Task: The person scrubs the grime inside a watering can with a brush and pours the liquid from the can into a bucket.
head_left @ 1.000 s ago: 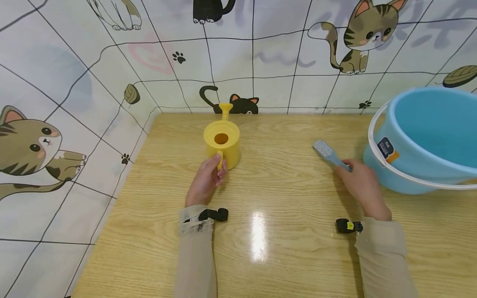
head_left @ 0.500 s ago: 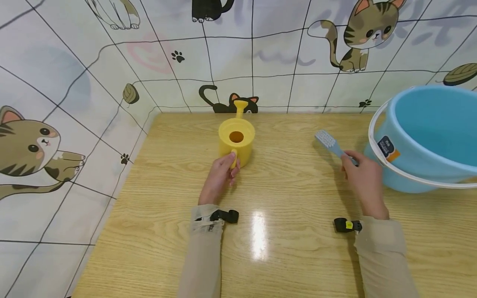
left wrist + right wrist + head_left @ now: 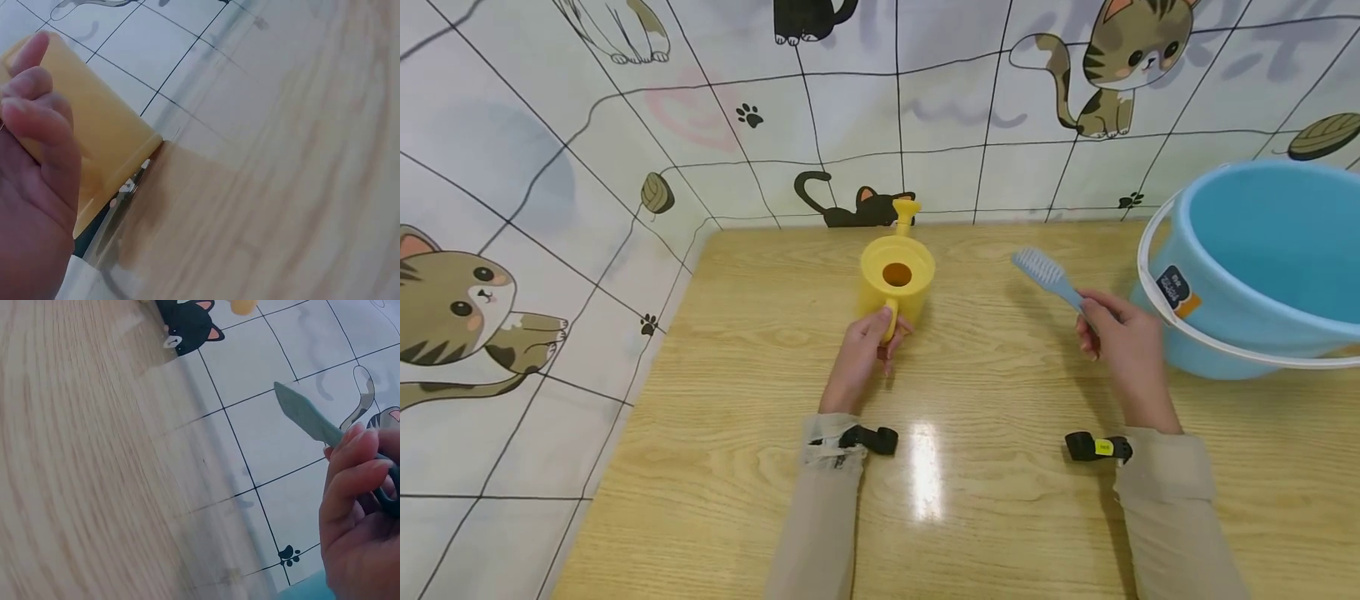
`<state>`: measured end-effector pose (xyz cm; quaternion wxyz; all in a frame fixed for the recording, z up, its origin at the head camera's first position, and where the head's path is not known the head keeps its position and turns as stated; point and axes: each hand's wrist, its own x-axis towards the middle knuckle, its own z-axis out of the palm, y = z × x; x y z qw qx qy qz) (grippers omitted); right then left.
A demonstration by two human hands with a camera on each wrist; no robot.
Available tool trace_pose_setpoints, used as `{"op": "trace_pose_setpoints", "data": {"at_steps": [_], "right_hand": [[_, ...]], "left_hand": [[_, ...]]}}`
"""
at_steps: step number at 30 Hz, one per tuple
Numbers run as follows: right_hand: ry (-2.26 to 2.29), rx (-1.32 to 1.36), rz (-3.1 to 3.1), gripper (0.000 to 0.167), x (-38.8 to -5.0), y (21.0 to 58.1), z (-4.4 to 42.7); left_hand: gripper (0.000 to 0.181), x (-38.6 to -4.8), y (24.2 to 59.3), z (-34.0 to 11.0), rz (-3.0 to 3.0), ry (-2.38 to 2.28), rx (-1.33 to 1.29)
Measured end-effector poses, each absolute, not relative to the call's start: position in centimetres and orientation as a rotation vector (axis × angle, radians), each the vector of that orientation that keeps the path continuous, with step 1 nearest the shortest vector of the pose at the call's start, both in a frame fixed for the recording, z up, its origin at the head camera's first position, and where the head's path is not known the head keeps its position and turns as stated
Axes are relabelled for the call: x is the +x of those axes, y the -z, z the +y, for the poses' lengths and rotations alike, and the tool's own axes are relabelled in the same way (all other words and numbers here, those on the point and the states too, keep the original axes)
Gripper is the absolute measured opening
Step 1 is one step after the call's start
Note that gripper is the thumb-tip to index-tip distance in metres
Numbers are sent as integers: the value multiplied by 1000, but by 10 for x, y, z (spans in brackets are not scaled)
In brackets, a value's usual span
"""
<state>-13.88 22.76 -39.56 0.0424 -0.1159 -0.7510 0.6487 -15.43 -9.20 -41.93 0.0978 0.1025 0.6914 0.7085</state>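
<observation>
My left hand [image 3: 862, 354] grips the handle of a yellow watering can [image 3: 880, 285], upright with its spout pointing at the back wall. In the left wrist view the watering can [image 3: 100, 119] has its base near the tabletop; whether it touches is hard to tell. My right hand [image 3: 1126, 350] holds a small light-blue brush [image 3: 1047, 272] by its handle, raised above the table, the head pointing left toward the can. The right wrist view shows the brush [image 3: 303, 412] from its side, its loop-ended handle partly covered by curled fingers.
A large light-blue bucket [image 3: 1183, 242] with a white handle [image 3: 1240, 357] stands on the right, just beyond my right hand. Behind and to the left, walls with cat drawings [image 3: 947, 108] border the wooden table [image 3: 715, 450].
The watering can has slid or been carried to the right with my left hand. My right hand has raised the brush off the table, and its head has swung a little left.
</observation>
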Motion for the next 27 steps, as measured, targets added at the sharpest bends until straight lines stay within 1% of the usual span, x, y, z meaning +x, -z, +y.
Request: {"op": "trace_pose_setpoints", "data": {"at_steps": [4,10,16,27], "right_hand": [[-2135,-304,-2151,37,-139,391,226],[-2153,-209,-2138,34,-137,386,222],[-2180,-58,-2062,27,-135,382,214],[-2242,228,-2089,18,-127,367,196]], "left_hand": [[52,-153,412,-83,2056,-2041,392],[50,-150,409,-75,2060,-1990,366],[45,-150,407,-71,2072,-1946,431],[47,-149,405,-60,2089,-1874,430]]}}
